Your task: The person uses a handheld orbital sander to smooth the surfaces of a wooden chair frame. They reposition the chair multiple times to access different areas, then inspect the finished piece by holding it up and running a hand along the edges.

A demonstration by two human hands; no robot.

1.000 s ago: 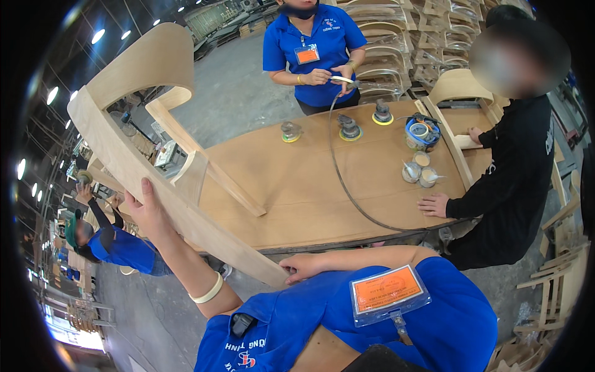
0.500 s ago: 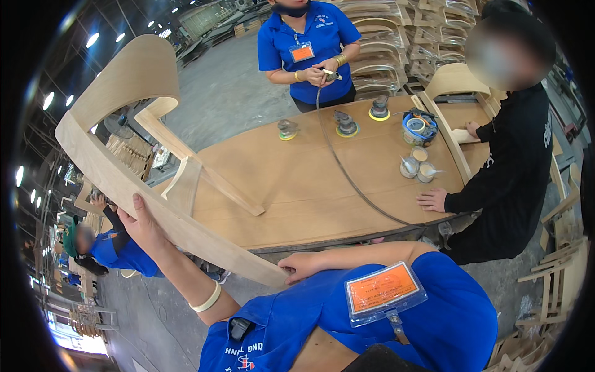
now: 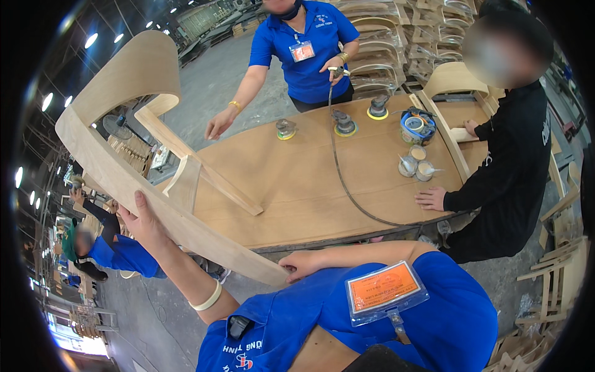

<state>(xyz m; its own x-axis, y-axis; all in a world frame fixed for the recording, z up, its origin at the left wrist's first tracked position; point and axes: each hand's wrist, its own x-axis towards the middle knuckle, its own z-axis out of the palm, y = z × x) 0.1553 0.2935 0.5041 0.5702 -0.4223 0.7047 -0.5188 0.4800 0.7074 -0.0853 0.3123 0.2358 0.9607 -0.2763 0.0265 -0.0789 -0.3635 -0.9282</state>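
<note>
Presently, one bent-plywood chair frame [image 3: 130, 142] is leaning at the workbench's [image 3: 297, 192] nine o'clock edge. Both hands are gripping its lower rail: left hand [image 3: 144, 222] clasping the middle, right hand [image 3: 302, 265] closing on the end. Three sanders [image 3: 343, 123] and two cups [image 3: 416, 167] are sitting toward twelve o'clock.

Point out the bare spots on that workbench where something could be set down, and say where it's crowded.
Bare: the wide middle of the workbench, between the chair frame and the air hose; also the near strip right of the hose. Crowded: the far edge with three sanders, and the right end with the tape rolls and small cups.
</note>
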